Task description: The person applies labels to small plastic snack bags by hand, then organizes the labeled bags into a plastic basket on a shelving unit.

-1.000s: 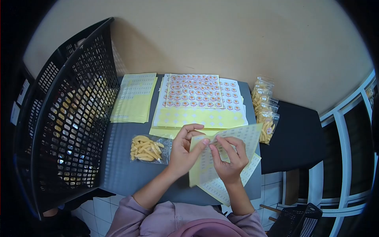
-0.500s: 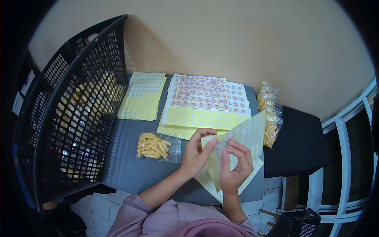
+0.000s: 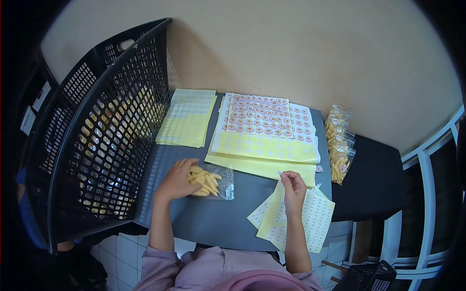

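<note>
A clear plastic bag of yellow finger-shaped snacks (image 3: 209,182) lies flat on the grey table. My left hand (image 3: 177,179) curls around its left end, thumb and fingers on the plastic. Between the thumb and forefinger of my right hand (image 3: 293,189), a small white label sticker (image 3: 279,172) is pinched. Beneath that hand and wrist rest yellow-backed sheets of small printed labels (image 3: 315,218), overlapping at the table's front right.
A tall black perforated basket (image 3: 104,126) full of bagged snacks stands at left. Sheets of round stickers (image 3: 259,114) and a pile of yellow sheets (image 3: 187,121) lie at the back. Several filled bags (image 3: 340,145) overlap on the black surface (image 3: 374,174) at right.
My left hand has let go of the label sheet and moved left onto the snack bag. The sheet now lies on the table, and my right hand pinches a small label above it.
</note>
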{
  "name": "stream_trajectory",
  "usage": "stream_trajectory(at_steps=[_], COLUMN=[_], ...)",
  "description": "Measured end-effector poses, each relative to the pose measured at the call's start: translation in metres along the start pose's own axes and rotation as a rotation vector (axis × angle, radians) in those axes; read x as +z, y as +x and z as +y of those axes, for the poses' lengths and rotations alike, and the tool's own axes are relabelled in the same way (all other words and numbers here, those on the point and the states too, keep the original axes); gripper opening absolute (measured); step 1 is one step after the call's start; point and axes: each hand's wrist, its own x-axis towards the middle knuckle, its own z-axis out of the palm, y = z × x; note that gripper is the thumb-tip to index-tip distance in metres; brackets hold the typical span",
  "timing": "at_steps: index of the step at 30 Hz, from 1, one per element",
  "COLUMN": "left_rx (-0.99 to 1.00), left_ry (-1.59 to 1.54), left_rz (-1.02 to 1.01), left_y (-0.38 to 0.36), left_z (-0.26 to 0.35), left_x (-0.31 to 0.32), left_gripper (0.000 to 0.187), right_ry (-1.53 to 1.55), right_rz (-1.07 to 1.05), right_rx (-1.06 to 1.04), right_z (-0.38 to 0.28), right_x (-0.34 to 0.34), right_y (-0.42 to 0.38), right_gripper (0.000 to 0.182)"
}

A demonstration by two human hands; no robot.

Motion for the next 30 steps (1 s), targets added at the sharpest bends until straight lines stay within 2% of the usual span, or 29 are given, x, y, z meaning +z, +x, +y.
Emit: stream_trajectory(at_steps=[4,6,7,10,11,13,17,19,20,22,24,25,27,30], left_rx=[-0.135,0.004,0.002,0.096,0.096,0.189,0.27,0.383,0.415,0.408,0.405,0.424,0.441,0.458], left_ry=[-0.059,-0.179,-0.18,-0.703,-0.702,-1.012,-1.105,-0.958,-1.083,-1.164,-1.244,-1.203,-1.161,-1.137], left_rz=[-0.137,-0.17,-0.162,0.142,0.147,0.257,0.134,0.058,0.134,0.141,0.144,0.155,0.165,0.158], left_y=[-0.017,-0.022,-0.025,-0.031,-0.032,-0.033,-0.035,-0.033,-0.031,-0.028,-0.024,-0.023,-0.021,-0.022], left_z=[0.001,0.0,0.001,0.029,0.044,0.07,0.097,0.101,0.11,0.119,0.125,0.127,0.13,0.136], left_x=[-0.008,-0.005,-0.002,0.021,0.031,0.05,0.06,0.058,0.061,0.066,0.068,0.069,0.069,0.066], left_gripper=[0.067,0.058,0.058,0.044,0.044,0.045,0.047,0.044,0.037,0.036,0.034,0.035,0.036,0.039], right_ry=[0.018,0.001,0.003,0.101,0.103,0.265,0.258,0.201,0.203,0.207,-0.148,-0.148,-0.351,-0.402], right_rz=[-0.076,-0.157,-0.163,-0.294,-0.298,-0.357,-0.456,-0.446,-0.445,-0.444,-0.197,-0.193,-0.115,-0.091], right_rx=[-0.031,-0.083,-0.087,-0.174,-0.177,-0.125,-0.062,-0.11,-0.061,-0.015,-0.419,-0.421,-0.579,-0.628], right_z=[-0.007,-0.01,-0.015,-0.037,-0.044,-0.059,-0.07,-0.074,-0.074,-0.075,-0.081,-0.085,-0.093,-0.1], right_x=[0.006,0.009,0.012,0.021,0.025,0.033,0.032,0.03,0.028,0.029,0.033,0.033,0.033,0.041], right_y=[-0.002,-0.003,-0.005,-0.016,-0.019,-0.027,-0.029,-0.03,-0.03,-0.029,-0.027,-0.028,-0.031,-0.035], right_gripper=[0.005,0.004,0.004,0.007,0.007,0.007,0.006,0.005,0.005,0.005,0.006,0.006,0.008,0.008])
